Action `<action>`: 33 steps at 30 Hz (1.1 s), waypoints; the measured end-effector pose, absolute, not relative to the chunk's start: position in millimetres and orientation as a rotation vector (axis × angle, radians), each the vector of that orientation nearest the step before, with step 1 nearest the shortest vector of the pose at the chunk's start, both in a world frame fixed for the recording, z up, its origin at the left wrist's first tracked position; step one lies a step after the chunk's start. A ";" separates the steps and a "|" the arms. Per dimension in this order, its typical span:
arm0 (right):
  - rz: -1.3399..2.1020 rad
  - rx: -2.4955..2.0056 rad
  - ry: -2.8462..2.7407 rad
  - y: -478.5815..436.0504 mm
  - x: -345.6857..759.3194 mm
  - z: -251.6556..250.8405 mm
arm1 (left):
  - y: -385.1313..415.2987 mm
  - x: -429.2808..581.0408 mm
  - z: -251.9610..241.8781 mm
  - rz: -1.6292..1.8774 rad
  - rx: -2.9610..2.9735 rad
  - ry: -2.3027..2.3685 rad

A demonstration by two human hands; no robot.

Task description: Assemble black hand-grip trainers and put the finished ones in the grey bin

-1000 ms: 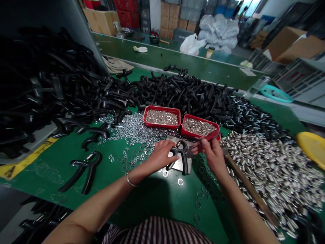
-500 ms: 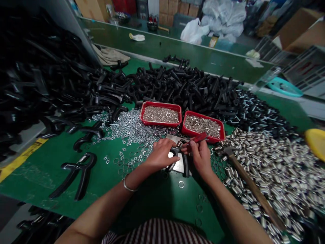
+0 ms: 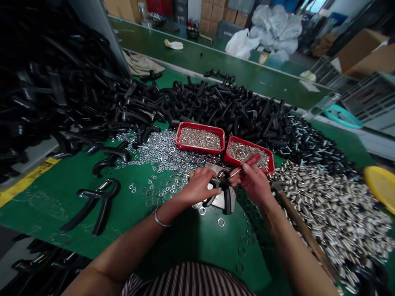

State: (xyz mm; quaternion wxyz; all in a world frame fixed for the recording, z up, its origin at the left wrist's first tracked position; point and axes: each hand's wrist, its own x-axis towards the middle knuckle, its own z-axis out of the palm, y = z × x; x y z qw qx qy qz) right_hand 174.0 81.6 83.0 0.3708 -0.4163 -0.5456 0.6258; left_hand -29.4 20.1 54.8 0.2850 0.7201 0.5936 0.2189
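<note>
My left hand is closed around the upper part of a black hand grip exerciser, whose two handles point toward me over a metal plate. In my right hand is a screwdriver with a red handle, its thin shaft slanting down left toward the top of the exerciser. Whether the tip touches it I cannot tell. To the left, a second hand grip exerciser with a visible spring lies on the green table.
Two red trays of small metal parts stand beyond my hands. Metal nuts and rings spread to the left. A hammer lies at right beside heaped metal sleeves. Black handles pile up behind; a yellow lid-like piece sits far right.
My right hand has turned and drawn slightly right with the screwdriver, so more of its shaft shows. My left hand still holds the exerciser. The camera view has shifted a little.
</note>
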 end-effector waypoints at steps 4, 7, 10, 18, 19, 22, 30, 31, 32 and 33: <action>1.441 -1.139 -1.351 60.2 185.0 61.0 | 20.1 -29.5 55.6 0.577 1.906 1.594; 1.378 -1.165 -1.344 49.9 181.3 55.0 | 20.2 -28.6 55.2 0.573 1.905 1.599; 1.357 -1.147 -1.330 49.1 176.3 55.5 | 20.2 -27.7 54.5 0.570 1.906 1.601; 1.067 -1.277 -1.621 44.2 174.3 51.2 | 19.9 -28.7 54.6 0.565 1.907 1.611; 0.954 -1.320 -1.733 42.6 172.9 52.7 | 19.7 -28.7 54.6 0.564 1.909 1.611; 0.700 -1.377 -2.066 44.0 165.9 62.9 | 19.0 -28.0 55.3 0.562 1.923 1.602; 1.007 -1.166 -1.960 52.0 167.6 69.9 | 15.4 -23.4 60.3 0.518 1.942 1.673; 0.993 -1.153 -1.931 46.9 171.2 68.1 | 15.4 -23.0 59.6 0.519 1.957 1.680; 0.947 -1.144 -1.926 40.9 174.7 67.5 | 15.6 -22.5 58.6 0.517 1.975 1.683; 0.881 -1.134 -1.945 34.6 177.9 68.7 | 16.0 -21.9 57.4 0.513 1.992 1.687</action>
